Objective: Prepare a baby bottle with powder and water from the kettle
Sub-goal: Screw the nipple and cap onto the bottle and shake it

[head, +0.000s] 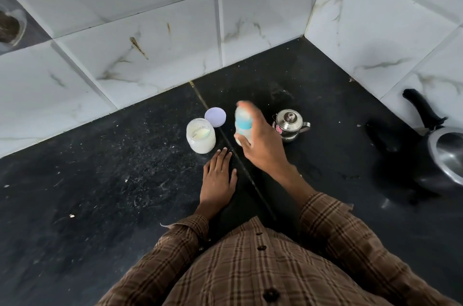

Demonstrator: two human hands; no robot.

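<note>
Black stone counter (100, 180) in a tiled corner. Open powder jar (201, 135), left of the baby bottle (242, 125); its lilac lid (215, 117) lies flat just behind it. Left hand (218, 178) rests flat on the counter, fingers straight, in front of the jar. Right hand (260, 141) grips the blurred bottle. Steel kettle (289, 125) just right of the bottle; pressure cooker (443, 155) far right.
</note>
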